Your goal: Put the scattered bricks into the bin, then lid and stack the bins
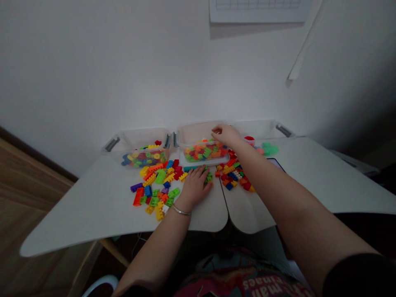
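Observation:
My left hand point(195, 186), a bangle at its wrist, lies palm down on the table with its fingers stretched out. Its fingertips touch or cover small green bricks point(208, 177) beside a teal piece point(190, 168). My right hand point(226, 134) hangs over the right part of the middle clear bin point(198, 128), fingers curled together; whatever they may hold is hidden. Mixed toy building bricks point(204, 152) fill the bottom of that bin. Loose bricks point(161, 177) spread left of my left hand, and another pile point(230, 169) lies partly under my right forearm.
At the left stands a clear bin point(142, 138) with colourful pieces in it. A third clear bin point(260, 127), holding a red ring-shaped piece point(249, 138) and green pieces point(269, 148), stands right. A phone-like dark-edged object point(276, 163) lies near my right forearm. The white table point(93, 206) has curved front edges.

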The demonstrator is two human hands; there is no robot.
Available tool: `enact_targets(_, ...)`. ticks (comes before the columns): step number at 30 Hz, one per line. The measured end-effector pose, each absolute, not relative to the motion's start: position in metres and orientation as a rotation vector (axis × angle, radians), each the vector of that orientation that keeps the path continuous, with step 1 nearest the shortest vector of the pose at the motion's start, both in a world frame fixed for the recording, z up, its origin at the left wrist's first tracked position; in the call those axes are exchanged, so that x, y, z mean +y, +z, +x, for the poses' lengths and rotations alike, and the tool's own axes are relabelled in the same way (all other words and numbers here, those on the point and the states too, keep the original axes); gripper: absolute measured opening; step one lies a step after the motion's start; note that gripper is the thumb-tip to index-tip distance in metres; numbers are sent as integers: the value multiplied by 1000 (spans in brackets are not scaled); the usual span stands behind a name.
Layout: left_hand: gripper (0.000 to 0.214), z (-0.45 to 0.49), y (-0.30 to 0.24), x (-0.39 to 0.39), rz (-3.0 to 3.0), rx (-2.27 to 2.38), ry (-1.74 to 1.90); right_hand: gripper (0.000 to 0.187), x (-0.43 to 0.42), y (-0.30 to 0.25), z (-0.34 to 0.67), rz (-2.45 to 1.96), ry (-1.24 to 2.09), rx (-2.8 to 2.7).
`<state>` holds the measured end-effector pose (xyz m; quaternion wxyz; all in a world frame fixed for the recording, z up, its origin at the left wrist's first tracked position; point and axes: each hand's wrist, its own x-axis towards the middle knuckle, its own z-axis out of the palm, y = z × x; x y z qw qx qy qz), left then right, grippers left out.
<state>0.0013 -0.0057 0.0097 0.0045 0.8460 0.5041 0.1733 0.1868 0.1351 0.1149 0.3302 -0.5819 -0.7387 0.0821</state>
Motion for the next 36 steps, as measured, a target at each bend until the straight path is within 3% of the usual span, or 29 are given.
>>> enact_targets(9,51,0,6,-2,2586,1586,676,20,78,107,192,-1021,42,-1605)
enact_targets(14,41,0,11,-3,2564,1670,770,18,19,65,182,-953,35,-1883)
enact_targets(21,39,1,10,-6,2485,1912,780,33,-6,16,170,-1119,-44,-2265)
enact_targets(36,38,0,6,-4,2530,1871,806,29,-8,14,182,-1341,-141,-2350)
